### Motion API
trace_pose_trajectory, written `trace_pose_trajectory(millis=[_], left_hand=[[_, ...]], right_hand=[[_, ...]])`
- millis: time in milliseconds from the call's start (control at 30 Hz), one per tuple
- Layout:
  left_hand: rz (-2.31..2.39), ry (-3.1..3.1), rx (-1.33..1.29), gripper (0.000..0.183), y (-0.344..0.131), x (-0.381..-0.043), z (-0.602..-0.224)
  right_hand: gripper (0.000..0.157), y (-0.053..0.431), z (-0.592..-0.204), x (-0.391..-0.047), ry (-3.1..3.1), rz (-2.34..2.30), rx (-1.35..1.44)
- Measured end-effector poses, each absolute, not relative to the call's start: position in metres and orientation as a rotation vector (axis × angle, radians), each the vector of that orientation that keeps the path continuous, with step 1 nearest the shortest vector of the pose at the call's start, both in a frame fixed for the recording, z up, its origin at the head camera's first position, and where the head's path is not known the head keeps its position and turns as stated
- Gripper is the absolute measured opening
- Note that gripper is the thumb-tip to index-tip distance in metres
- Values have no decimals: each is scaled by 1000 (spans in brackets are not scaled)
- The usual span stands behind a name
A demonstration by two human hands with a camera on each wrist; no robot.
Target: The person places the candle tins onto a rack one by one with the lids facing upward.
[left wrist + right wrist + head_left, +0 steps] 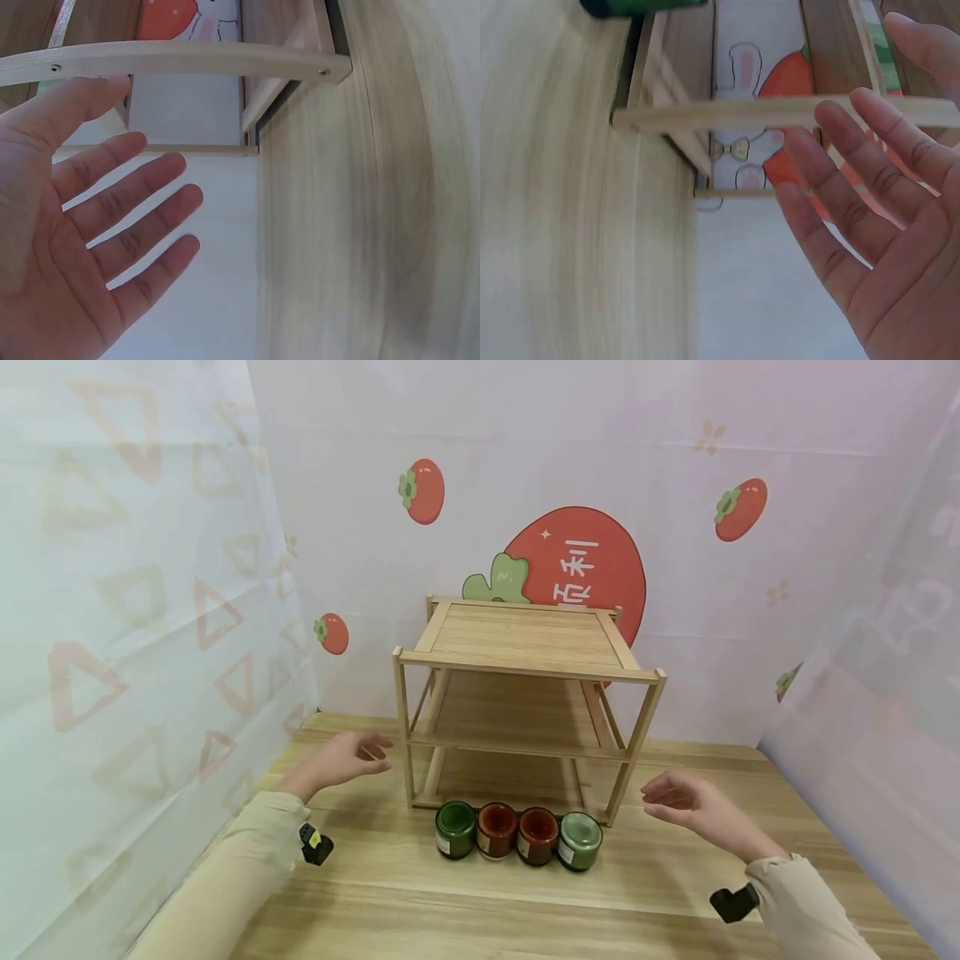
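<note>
Held left hand (349,760) and right hand (699,803) spread, empty, beside the rack (525,639) — maybe not touching; likely readied a grip, needed inward reach.

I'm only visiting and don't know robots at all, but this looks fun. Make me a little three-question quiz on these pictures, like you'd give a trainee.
1. How many jars stand in the row in front of the wooden rack?

2. True or false: the left hand is gripping a jar.

3. In the head view, what colour is the jar nearest the right hand?
A) dark green
B) reddish brown
C) pale green

Key:
1. Four.
2. False; it holds nothing.
3. C, at the right end of the row.
</note>
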State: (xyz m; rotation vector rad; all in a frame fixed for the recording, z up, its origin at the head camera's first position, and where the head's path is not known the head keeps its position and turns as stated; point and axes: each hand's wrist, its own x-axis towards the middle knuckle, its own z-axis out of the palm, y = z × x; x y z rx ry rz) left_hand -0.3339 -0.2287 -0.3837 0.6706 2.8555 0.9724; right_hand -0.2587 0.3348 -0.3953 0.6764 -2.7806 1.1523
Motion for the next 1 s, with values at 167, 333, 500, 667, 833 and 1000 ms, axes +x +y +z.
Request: trace_pose_trajectory(millis=[167, 333, 500, 667, 833, 1000], left_hand=[[1092, 2804, 692, 48, -227, -334, -390], [1191, 2740, 710, 51, -226, -336, -398], [1370, 2669, 679, 49, -225, -337, -405], [1557, 2562, 641, 47, -224, -337, -416], [1685, 2397, 581, 52, -221, -336, -425], [1823, 2199, 543, 58, -214, -337, -429]], right_hand=[[25, 321, -399, -250, -2694, 1325, 802], [31, 305, -397, -240, -2617, 1453, 943], [32, 291, -394, -234, -2551, 1462, 996], [30, 284, -393, -231, -2552, 1449, 1017], [29, 284, -394, -232, -2586, 1463, 1005], [29, 284, -395, -233, -2595, 1455, 1010]])
